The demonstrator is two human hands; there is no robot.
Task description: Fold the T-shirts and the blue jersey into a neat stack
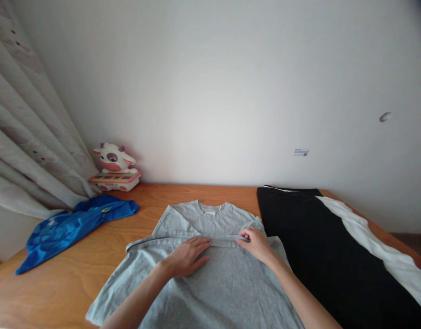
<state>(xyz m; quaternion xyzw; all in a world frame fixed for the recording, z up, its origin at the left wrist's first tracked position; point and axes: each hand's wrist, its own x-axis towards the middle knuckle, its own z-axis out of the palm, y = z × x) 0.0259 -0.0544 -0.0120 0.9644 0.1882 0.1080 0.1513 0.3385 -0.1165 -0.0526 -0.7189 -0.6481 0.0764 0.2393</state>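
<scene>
A light grey T-shirt (227, 278) lies on the wooden table with its collar toward the wall. Below the collar, a hemmed edge of grey cloth (159, 239) runs across the chest; I cannot tell whether it belongs to the same shirt. My left hand (188, 257) rests flat on the cloth just under this edge, fingers stretched out. At the right part of the edge, my right hand (254, 242) pinches the fabric between thumb and fingers. The lower end of the shirt runs out of view.
A blue garment (76, 226) lies to the left, near the curtain (28, 119). Behind it, a cow-shaped toy keyboard (115, 169) stands against the wall. On the right lies a black garment (309, 251) with a white stripe. The wooden tabletop (70, 278) shows at the left.
</scene>
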